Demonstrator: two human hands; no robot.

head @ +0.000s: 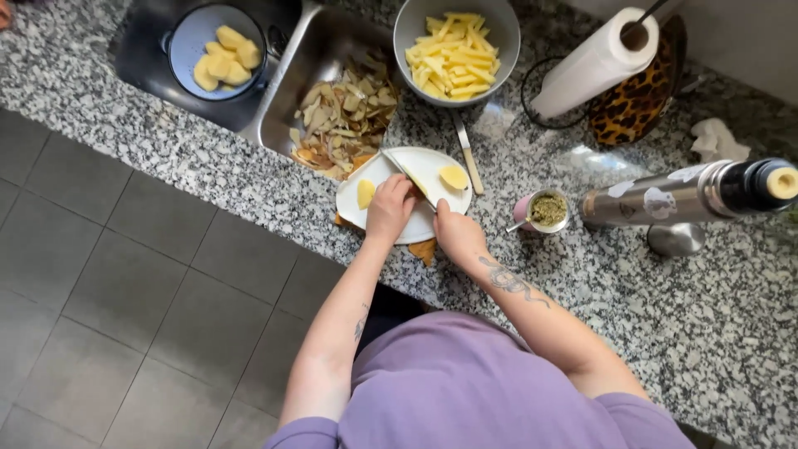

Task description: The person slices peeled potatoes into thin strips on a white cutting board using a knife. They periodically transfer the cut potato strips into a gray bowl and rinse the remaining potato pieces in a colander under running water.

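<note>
Knife point(405, 173) in our right hand point(456, 235), blade across white plate point(432, 163); left hand point(390, 208) pins a potato piece point(413, 181). Bowl of potato sticks point(456, 51) at twelve o'clock.

Speckled granite counter point(208, 175) — grey tiled floor point(125, 316) below.

Speckled grey counter, pale yellows

A round white plate point(432, 170) carries yellow potato slices point(454, 176); pale yellow potato sticks point(453, 55) fill a grey bowl point(411, 33).

head view, straight down, close overhead
</note>
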